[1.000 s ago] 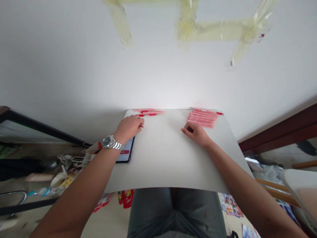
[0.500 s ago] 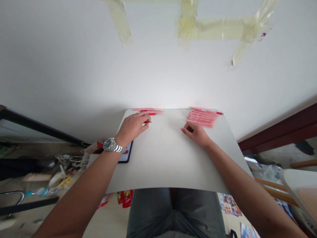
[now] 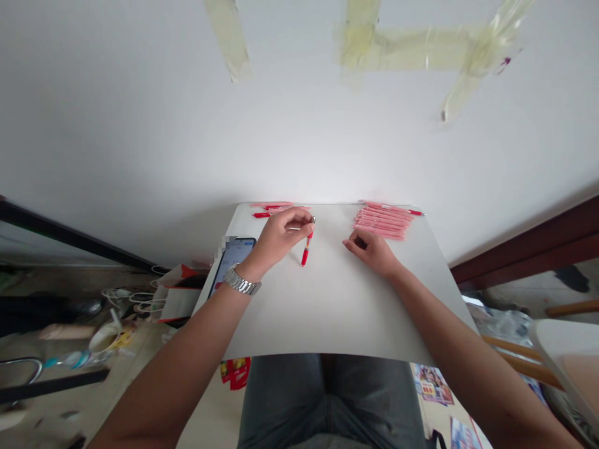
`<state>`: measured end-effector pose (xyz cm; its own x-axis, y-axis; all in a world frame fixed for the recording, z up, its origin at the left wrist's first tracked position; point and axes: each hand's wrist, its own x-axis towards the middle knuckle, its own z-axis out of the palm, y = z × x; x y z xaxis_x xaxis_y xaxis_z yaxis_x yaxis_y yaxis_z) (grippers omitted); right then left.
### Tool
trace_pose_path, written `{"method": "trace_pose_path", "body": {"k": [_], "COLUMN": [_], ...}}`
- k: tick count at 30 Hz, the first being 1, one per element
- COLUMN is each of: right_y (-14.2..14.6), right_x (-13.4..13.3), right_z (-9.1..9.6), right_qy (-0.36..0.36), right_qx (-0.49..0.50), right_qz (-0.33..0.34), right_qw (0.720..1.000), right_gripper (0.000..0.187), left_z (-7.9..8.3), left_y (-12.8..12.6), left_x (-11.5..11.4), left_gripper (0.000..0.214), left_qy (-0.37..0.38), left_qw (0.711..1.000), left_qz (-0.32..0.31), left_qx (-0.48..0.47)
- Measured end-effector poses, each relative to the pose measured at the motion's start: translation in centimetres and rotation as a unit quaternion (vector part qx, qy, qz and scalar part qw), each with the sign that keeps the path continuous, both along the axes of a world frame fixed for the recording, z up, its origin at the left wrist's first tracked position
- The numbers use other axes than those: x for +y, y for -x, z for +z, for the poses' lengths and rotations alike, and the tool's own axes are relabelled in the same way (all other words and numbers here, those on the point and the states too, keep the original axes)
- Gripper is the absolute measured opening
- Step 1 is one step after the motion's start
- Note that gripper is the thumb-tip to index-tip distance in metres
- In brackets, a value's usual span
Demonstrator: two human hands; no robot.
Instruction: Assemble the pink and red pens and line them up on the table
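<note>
My left hand (image 3: 279,236), with a metal watch (image 3: 241,282) on its wrist, pinches the top end of a red pen (image 3: 306,247) that hangs point down over the middle of the white table (image 3: 322,312). My right hand (image 3: 371,247) rests on the table with its fingers curled in, just in front of a row of several pink pens (image 3: 382,223) at the far right. What its fingers hold, if anything, is hidden. A few more red and pink pens (image 3: 274,209) lie at the far left edge.
A phone (image 3: 231,254) with a lit screen lies at the table's left edge. Cables, a cup and clutter (image 3: 112,330) cover the floor to the left. A white wall with yellowed tape (image 3: 365,43) rises behind. Papers (image 3: 433,386) lie on the floor at the right.
My left hand moved from the table's left edge to the middle, lifting a red pen with it. My right hand stayed put. The phone is now uncovered.
</note>
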<state>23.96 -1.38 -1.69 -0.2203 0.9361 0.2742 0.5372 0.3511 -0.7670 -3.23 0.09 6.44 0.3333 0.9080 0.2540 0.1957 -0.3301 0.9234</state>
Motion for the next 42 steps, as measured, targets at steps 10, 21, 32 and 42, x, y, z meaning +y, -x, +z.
{"method": "trace_pose_path", "body": {"k": [10,21,32,42], "right_y": [0.1,0.6,2.8,3.1], "right_x": [-0.2,-0.7,-2.5,-2.9], "right_z": [0.1,0.3,1.6,1.4], "right_qy": [0.002,0.013,0.087,0.117], "right_qx": [-0.003,0.006,0.074,0.104], "right_qz": [0.002,0.008,0.049,0.064], "right_qw": [1.000,1.000,0.992,0.986], "right_gripper": [0.034,0.034,0.035,0.034], "left_z": [-3.5,-6.6,-6.7,-6.7], "left_y": [-2.8,-3.4,-3.6,-3.8], "left_x": [-0.1,0.1,-0.6,-0.9], "left_gripper": [0.037,0.035,0.032,0.031], "left_qy": [0.177,0.215,0.218,0.218], "left_qw": [0.966,0.936,0.925,0.919], "left_qz": [0.013,0.013,-0.003,-0.009], "left_qx": [-0.188,-0.277,-0.310,-0.327]}}
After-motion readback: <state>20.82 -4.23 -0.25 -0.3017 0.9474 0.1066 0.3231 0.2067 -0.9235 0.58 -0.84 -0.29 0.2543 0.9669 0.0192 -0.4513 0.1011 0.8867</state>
